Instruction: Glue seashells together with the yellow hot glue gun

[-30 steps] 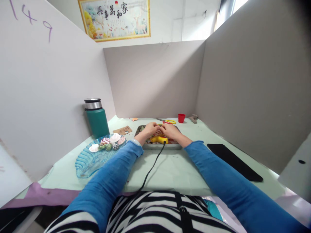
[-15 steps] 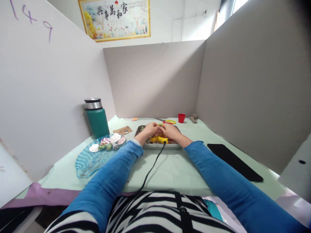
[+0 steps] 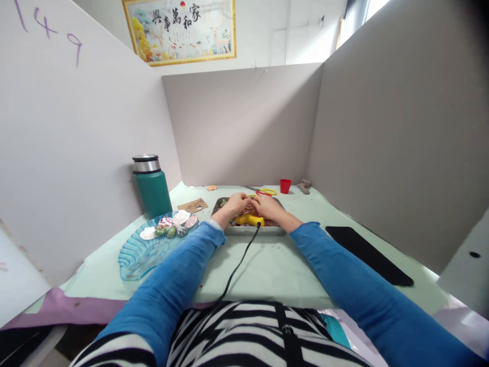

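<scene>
Both my hands meet over a metal tray (image 3: 255, 231) in the middle of the table. My left hand (image 3: 236, 203) and my right hand (image 3: 267, 206) have their fingers curled together on a small reddish object (image 3: 250, 207) between them that is too small to name. A yellow corded tool (image 3: 249, 219) lies in the tray just below my hands, its black cord (image 3: 237, 265) running back toward me. Small shells and bits lie in the tray, mostly hidden by my hands.
A blue glass dish (image 3: 139, 250) with several shells sits at the left, a green flask (image 3: 152, 187) behind it. A brown card (image 3: 193, 205), yellow-handled scissors (image 3: 263, 191), a red cup (image 3: 284, 186) and a black pad (image 3: 369, 254) lie around. Grey partitions wall the table.
</scene>
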### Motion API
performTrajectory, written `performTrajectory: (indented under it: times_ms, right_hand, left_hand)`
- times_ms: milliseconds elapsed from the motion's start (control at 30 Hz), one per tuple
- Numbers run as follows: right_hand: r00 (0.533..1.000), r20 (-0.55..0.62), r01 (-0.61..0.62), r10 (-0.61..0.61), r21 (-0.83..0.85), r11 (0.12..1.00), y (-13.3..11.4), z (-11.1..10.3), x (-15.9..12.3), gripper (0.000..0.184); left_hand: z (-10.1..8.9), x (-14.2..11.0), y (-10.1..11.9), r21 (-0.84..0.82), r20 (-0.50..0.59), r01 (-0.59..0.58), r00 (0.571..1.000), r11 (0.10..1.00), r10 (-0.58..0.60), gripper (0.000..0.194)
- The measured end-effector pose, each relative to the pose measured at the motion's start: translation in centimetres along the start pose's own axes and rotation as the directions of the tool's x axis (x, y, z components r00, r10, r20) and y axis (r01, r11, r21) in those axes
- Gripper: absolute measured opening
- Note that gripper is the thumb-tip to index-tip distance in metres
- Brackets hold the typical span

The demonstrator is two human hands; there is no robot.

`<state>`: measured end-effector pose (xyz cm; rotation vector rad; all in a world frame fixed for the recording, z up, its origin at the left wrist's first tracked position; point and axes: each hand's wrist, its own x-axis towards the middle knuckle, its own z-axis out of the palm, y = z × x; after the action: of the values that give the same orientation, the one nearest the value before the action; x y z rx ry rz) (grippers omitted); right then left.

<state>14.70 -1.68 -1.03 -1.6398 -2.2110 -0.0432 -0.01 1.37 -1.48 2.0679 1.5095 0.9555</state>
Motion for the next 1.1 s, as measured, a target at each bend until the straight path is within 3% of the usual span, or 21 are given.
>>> performTrajectory:
  times_ms: [600,867,1100]
  right_hand:
    - [0.999,0.018,0.041,-0.041,0.018,0.999,0.0,0.3,0.1,0.043]
    - [1.000,-0.017,0.024,-0.024,-0.011,1.000,-0.1,0.2,0.0,0.041]
    - [0.999,-0.050,0.016,-0.016,0.009,1.000,-0.1,0.2,-0.1,0.038]
  left_hand:
    - [0.1,0.3,-0.3,-0.025,0.020,0.000,1.000,1.000,0.000,0.012]
    - [0.0,-0.1,0.1,-0.035,-0.020,-0.004,1.000,0.999,0.004,0.011]
    - [-0.2,-0.6,0.7,-0.152,0.020,0.052,0.999,0.987,-0.050,0.009]
